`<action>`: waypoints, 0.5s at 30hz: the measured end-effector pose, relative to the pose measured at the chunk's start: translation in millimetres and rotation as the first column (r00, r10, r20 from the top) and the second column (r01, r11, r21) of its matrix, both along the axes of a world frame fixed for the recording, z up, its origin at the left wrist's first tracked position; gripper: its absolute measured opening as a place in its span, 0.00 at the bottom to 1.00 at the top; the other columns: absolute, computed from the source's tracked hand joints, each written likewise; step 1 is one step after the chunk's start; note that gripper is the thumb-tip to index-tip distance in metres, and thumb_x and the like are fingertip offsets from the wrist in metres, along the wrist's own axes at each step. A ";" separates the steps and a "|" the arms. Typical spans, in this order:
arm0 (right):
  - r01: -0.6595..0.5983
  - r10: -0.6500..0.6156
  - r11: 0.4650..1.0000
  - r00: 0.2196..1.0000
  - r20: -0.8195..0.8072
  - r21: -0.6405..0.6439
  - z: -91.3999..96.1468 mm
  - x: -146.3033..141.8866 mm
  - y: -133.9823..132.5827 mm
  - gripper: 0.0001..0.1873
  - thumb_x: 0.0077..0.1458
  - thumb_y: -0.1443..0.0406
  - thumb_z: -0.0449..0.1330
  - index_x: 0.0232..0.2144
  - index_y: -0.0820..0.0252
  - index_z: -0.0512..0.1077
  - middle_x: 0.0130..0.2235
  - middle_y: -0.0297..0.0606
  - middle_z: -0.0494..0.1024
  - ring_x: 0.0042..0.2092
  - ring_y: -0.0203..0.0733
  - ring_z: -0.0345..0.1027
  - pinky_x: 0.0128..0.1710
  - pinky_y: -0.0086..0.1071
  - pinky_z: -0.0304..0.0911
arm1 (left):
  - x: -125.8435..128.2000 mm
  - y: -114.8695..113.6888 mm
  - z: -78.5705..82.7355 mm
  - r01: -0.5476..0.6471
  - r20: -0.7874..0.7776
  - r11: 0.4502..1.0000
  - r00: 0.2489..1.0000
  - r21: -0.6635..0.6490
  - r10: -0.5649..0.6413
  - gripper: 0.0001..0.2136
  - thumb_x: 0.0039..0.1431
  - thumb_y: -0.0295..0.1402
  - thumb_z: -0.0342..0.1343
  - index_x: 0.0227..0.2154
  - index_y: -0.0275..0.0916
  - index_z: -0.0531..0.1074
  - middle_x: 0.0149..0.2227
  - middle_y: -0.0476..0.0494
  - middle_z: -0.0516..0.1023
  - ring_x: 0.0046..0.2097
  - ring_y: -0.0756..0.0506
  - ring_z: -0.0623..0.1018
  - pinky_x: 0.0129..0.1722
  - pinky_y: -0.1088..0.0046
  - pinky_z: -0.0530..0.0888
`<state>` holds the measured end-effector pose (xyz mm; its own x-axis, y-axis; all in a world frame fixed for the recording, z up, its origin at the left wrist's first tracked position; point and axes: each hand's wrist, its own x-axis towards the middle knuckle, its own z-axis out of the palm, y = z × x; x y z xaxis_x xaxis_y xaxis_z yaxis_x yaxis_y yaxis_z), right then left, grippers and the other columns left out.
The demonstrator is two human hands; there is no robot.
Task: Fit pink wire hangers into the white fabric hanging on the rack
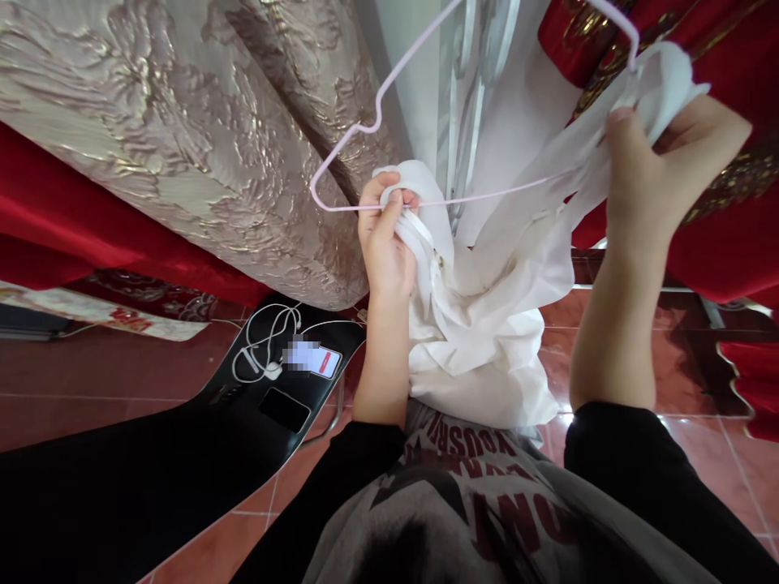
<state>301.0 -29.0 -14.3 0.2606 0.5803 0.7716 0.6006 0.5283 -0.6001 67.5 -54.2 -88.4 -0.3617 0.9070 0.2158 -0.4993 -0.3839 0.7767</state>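
Note:
My left hand is closed on a bunch of white cloth and pinches it against the lower bar of a thin pink wire hanger. Higher up at the right, my right hand grips another part of the same white cloth near the hanger's top. The cloth hangs down in loose folds between my forearms, in front of my grey printed shirt.
A black chair at lower left carries a white cable, a phone and a dark device. Embroidered beige curtain and red fabric hang around. Red floor tiles lie below.

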 end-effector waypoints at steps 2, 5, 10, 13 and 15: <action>0.033 -0.032 0.999 0.999 -0.022 0.012 -1.2 -0.2 0.5 0.23 0.49 0.75 0.60 0.16 0.62 0.49 0.21 0.28 0.47 0.26 0.22 0.41 0.29 0.27 0.36 | 0.8 1.0 -0.3 0.007 0.009 1.000 1.000 0.000 -0.007 0.03 0.67 0.29 0.57 0.38 0.44 0.71 0.33 0.48 0.72 0.42 0.47 0.78 0.53 0.69 0.73; 0.039 -0.034 0.998 0.996 -0.088 0.049 -2.2 -1.7 3.6 0.22 0.48 0.79 0.58 0.16 0.63 0.49 0.21 0.27 0.47 0.26 0.21 0.41 0.28 0.26 0.38 | 1.1 2.1 -1.0 0.030 0.030 0.999 0.999 0.015 -0.031 0.04 0.66 0.26 0.56 0.38 0.43 0.71 0.32 0.48 0.71 0.40 0.47 0.78 0.52 0.70 0.73; -0.361 0.286 0.921 0.881 -0.376 -0.145 23.6 0.8 6.7 0.11 0.51 0.78 0.52 0.21 0.64 0.66 0.21 0.31 0.61 0.23 0.26 0.55 0.24 0.28 0.53 | -2.0 0.9 -1.9 0.064 0.066 0.995 0.995 0.075 -0.069 0.08 0.67 0.22 0.53 0.38 0.43 0.71 0.31 0.49 0.70 0.36 0.50 0.77 0.50 0.74 0.74; -0.542 0.372 0.788 0.798 -0.474 -0.292 56.9 1.9 4.0 0.12 0.57 0.76 0.50 0.27 0.65 0.71 0.21 0.29 0.64 0.24 0.25 0.60 0.27 0.29 0.59 | -3.0 0.0 -1.8 0.091 0.072 0.990 0.992 0.109 -0.099 0.08 0.67 0.21 0.52 0.38 0.43 0.71 0.30 0.49 0.71 0.35 0.50 0.77 0.49 0.75 0.74; -0.600 0.317 0.737 0.714 -0.624 -0.312 76.8 3.3 4.8 0.20 0.64 0.74 0.42 0.27 0.63 0.70 0.21 0.27 0.62 0.24 0.21 0.60 0.29 0.25 0.58 | -1.9 0.0 -1.0 0.091 0.063 0.992 0.993 0.091 -0.096 0.09 0.66 0.20 0.51 0.38 0.42 0.71 0.30 0.49 0.71 0.34 0.51 0.76 0.48 0.75 0.75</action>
<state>304.2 -24.2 62.4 0.1166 0.9710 0.2088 -0.1046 0.2211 -0.9696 65.6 -54.2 -89.5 -0.2924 0.9161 0.2743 -0.5858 -0.3983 0.7058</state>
